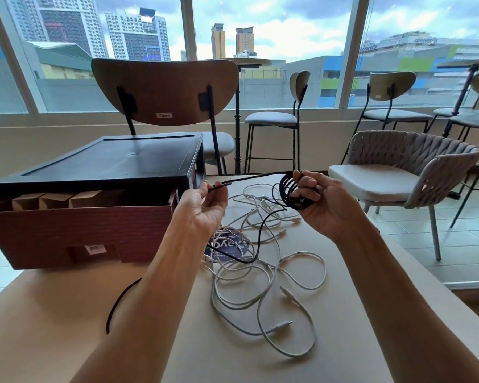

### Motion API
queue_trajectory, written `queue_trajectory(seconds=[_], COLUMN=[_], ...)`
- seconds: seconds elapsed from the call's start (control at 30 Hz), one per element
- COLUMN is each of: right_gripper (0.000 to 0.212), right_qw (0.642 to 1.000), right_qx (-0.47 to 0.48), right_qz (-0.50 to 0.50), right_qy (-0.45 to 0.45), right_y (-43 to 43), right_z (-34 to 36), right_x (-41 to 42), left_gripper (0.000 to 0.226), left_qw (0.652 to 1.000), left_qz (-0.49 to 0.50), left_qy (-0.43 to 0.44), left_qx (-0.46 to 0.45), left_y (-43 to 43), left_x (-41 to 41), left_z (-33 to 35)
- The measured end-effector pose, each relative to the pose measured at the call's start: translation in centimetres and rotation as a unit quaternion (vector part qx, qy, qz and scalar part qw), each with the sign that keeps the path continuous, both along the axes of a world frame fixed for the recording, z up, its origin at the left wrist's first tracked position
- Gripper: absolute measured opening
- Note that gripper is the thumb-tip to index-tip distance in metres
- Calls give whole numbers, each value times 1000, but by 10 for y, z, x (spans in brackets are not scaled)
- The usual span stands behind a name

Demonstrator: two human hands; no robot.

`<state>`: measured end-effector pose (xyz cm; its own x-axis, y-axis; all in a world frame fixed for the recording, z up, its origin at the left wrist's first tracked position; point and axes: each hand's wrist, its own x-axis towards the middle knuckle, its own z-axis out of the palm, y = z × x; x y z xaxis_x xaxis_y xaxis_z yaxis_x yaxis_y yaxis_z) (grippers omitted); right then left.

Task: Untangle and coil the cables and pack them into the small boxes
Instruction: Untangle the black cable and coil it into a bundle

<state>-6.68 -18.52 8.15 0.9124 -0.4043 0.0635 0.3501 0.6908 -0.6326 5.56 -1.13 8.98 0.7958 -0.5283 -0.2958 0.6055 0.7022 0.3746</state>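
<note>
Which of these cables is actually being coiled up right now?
The black cable: its loops sit in the right hand while the left hand pinches its free run. The white cables lie loose and tangled on the table.

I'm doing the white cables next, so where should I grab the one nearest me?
Take that white cable by its plug, pinching from above. The plug is the stiff free end and lies flat on the table with bare surface around it, so threading it back through the loops will probably be easiest.
</note>
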Motion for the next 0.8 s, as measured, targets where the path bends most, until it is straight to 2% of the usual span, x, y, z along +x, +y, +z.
queue_trajectory(seconds=[0.07, 0.13, 0.23, 0.3, 0.4, 0.57, 0.6, 0.8], right_gripper=[19, 19, 19, 19, 18, 10, 9, 14], right_qw=[1000, 1000, 1000, 999, 999, 1000, 1000, 998], right_qx=[5, 5, 6, 3, 16, -10, -16, -15], right_qz=[-12, -17, -25, -33, -40, -17, -17, -18], right_qy=[13, 14, 3, -5, -17, -14, -13, -60], right_y=[1, 2, 0, -3, -6, -4, -3, -5], right_z=[0, 1, 4, 6, 8, 7, 7, 11], right_x=[0, -1, -3, -5, -8, -8, -9, -13], left_gripper=[24, 25, 25, 24, 21, 26, 26, 24], left_qw=[999, 998, 979, 938, 867, 680, 658, 588], left_qz=[26, 46, 83, 97, 91, 82, 62, -9], left_qy=[8, -22, -177, -301, -429, -567, -577, -625], left_qx=[-37, -40, 57, 140, 238, 457, 480, 514], left_y=[-1, -3, -4, -2, 1, -3, -3, -3], left_x=[1, -1, -8, -12, -12, -7, -8, -12], left_z=[-1, -3, -6, -8, -10, -23, -25, -26])
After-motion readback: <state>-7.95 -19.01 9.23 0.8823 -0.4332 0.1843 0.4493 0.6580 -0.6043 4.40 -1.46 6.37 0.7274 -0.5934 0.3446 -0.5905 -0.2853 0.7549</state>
